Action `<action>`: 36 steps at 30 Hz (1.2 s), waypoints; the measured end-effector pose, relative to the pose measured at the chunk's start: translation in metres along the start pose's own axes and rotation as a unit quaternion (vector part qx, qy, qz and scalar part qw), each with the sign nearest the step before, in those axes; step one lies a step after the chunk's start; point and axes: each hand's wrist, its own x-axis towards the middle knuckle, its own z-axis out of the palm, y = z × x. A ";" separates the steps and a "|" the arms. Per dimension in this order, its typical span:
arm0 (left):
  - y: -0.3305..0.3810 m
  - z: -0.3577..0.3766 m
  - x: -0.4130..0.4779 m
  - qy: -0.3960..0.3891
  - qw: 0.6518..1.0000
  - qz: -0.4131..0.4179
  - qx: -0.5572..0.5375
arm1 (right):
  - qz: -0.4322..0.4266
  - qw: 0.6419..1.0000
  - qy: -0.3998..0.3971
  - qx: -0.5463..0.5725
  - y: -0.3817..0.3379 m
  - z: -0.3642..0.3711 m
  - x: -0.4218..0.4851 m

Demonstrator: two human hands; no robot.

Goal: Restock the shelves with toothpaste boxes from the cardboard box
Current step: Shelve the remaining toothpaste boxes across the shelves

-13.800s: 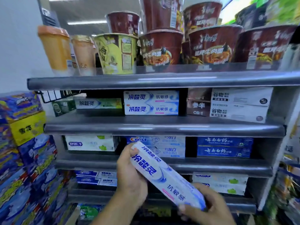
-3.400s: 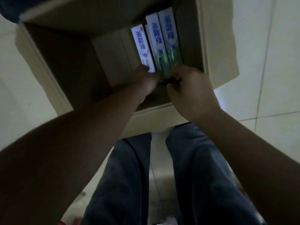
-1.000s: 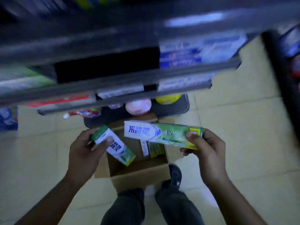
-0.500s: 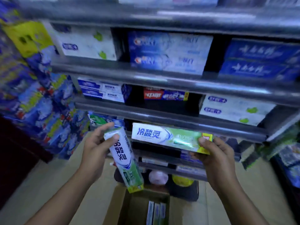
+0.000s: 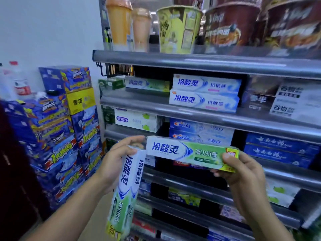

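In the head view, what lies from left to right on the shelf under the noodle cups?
Left to right: dark green box, green-white toothpaste box, two stacked blue-white boxes, dark boxes, white boxes.

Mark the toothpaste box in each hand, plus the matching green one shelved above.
Left-hand box (image 5: 127,188), head view: middle of its front.
Right-hand box (image 5: 189,153), head view: middle of its front.
Shelved green box (image 5: 147,83), head view: front face.

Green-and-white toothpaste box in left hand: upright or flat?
Near upright, slightly tilted. The green-and-white toothpaste box runs top to bottom; left hand grips its upper end.
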 end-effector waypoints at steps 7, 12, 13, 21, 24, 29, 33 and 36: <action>0.048 -0.060 0.036 -0.063 0.997 0.036 -0.001 | -0.040 0.999 0.004 0.011 -0.001 0.077 0.032; 0.079 -0.109 0.067 -0.070 0.996 0.061 -0.010 | -0.077 0.996 -0.007 -0.041 0.002 0.141 0.058; 0.084 -0.119 0.074 -0.069 0.995 0.068 -0.011 | -0.093 0.993 0.002 -0.075 0.001 0.153 0.064; 0.119 -0.163 0.129 -0.110 0.989 0.102 0.012 | -0.176 0.938 0.124 -0.271 -0.005 0.209 0.123; 0.123 -0.163 0.146 -0.124 0.986 0.107 0.021 | -0.206 0.915 0.135 -0.319 -0.002 0.214 0.144; 0.119 -0.168 0.173 -0.128 0.986 0.097 0.034 | -0.200 0.867 0.157 -0.428 0.008 0.220 0.170; 0.115 -0.172 0.185 -0.125 0.987 0.069 0.077 | -0.128 0.815 0.146 -0.546 0.013 0.227 0.178; 0.111 -0.176 0.184 -0.130 0.977 0.075 0.153 | -0.087 0.798 0.130 -0.581 0.012 0.231 0.177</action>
